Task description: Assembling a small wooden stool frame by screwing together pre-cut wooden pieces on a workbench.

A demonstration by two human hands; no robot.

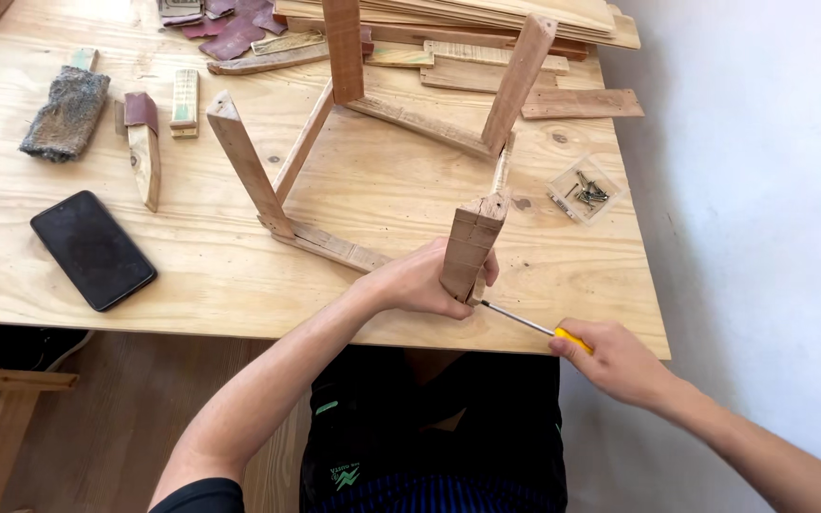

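Stool frame [382, 180] sat upside down on the workbench [239, 285]. Left hand [425, 280] clamped its near leg [470, 245]; right hand [610, 359] gripped the yellow-handled screwdriver [534, 326], tip at the leg's base. I judged that shallow angle risked slipping out, gouging wood or fingers.

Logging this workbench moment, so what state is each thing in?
Wooden frame: upside down, legs up.
Near leg: gripped by left hand.
Screwdriver: held by right hand, tip at leg base.
Phone: screen dark, lying flat.
Screw packet: lying on table.
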